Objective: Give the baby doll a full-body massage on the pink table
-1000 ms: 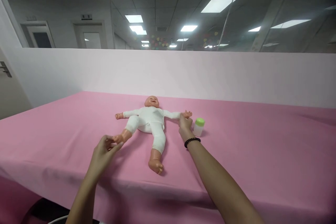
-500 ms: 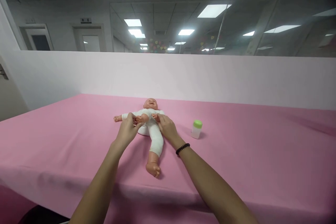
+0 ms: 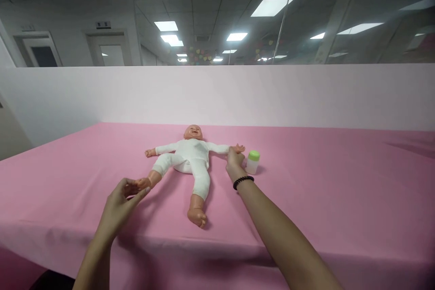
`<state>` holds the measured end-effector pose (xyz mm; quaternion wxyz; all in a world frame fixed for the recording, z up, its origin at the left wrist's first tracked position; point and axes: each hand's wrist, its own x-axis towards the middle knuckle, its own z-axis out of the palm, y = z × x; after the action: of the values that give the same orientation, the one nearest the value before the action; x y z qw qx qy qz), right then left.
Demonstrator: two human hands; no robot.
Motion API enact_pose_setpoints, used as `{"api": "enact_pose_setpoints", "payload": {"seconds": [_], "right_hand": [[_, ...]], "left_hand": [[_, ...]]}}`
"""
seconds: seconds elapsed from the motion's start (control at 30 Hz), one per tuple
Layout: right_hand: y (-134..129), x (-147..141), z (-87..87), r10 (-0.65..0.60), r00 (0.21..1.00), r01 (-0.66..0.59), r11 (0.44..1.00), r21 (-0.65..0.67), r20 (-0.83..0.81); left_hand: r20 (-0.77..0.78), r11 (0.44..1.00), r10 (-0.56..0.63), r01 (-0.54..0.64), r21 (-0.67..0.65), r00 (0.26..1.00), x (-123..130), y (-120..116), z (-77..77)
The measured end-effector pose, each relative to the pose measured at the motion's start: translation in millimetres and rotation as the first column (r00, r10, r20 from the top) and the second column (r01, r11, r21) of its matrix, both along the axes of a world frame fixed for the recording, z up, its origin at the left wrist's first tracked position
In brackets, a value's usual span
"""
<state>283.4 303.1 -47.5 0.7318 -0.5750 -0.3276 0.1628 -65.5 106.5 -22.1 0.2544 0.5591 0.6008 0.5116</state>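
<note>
A baby doll [image 3: 192,150] in a white suit lies on its back, head away from me, with bare hands and feet. My left hand [image 3: 123,197] is closed around its foot at the left, thumb and fingers on either side. The leg it holds is stretched out to the left. At the right, my right hand [image 3: 235,159] grips the doll's arm near the wrist, drawn out sideways; the doll's small hand shows beyond my fingers. Just right of that hand stands a small clear bottle [image 3: 252,165] with a green lid. The doll's other leg lies straight towards me.
A pink cloth [image 3: 316,195] covers the table, its front edge hanging down near me. Behind it rises a low white wall [image 3: 272,95] with glass above. A black coiled band [image 3: 243,182] is round my right wrist.
My left hand has drawn the doll's foot from over its body down to the left. My right hand has pulled the doll's arm from its belly out to the right, near the bottle.
</note>
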Motion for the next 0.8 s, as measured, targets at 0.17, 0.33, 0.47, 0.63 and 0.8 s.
{"api": "enact_pose_setpoints", "payload": {"seconds": [0.17,0.33,0.47,0.63,0.8], "right_hand": [[-23.0,-34.1,23.2,0.119,0.917,-0.191,0.969,0.158,0.38],[-39.7,-47.3,21.5,0.208,0.462,-0.401,0.916,-0.006,0.862],[-28.4,-32.5,21.8,0.174,0.783,-0.266,0.961,0.069,0.597],[-4.4,3.0,11.8,0.027,0.999,-0.025,0.996,-0.088,0.026],[2.8,25.0,-8.4,0.034,0.999,-0.029,0.981,-0.19,0.023]], "left_hand": [[-0.128,0.969,-0.124,0.148,0.196,0.984,60.9,52.7,37.7],[-0.32,0.947,-0.19,0.259,0.189,0.928,99.6,91.3,43.0],[-0.224,0.963,-0.17,0.21,0.167,0.96,73.8,63.2,44.1],[-0.122,0.997,-0.075,0.076,0.003,0.99,18.1,7.0,22.0],[-0.161,0.982,-0.133,0.108,-0.157,0.978,15.3,-14.1,-16.2]]}}
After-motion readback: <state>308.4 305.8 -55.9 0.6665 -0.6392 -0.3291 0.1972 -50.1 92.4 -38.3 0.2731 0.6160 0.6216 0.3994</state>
